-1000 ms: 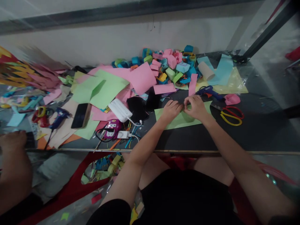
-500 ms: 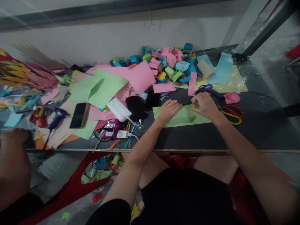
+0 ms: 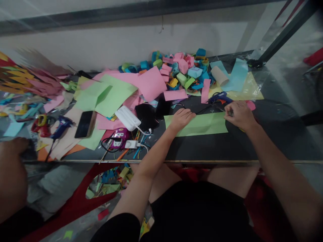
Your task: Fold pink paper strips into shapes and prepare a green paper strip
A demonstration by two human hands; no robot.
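Observation:
A long strip of light green paper lies on the dark table in front of me. My left hand rests on its left part, fingers stretched out over the upper edge. Just past the strip's right end, my right hand is closed on a pair of scissors. Only bits of their yellow and red handles show around the hand; most of them is hidden. Beyond that hand is a blue glue gun, with a pink piece of paper at its right.
Paper rings in several colours are heaped at the back, near a cardboard tube. Left of me are green sheets, a white power bank, a phone and another glue gun. Another person's hand is at far left.
My right hand has moved right, off the green strip and onto the scissors. My left hand has stayed on the paper.

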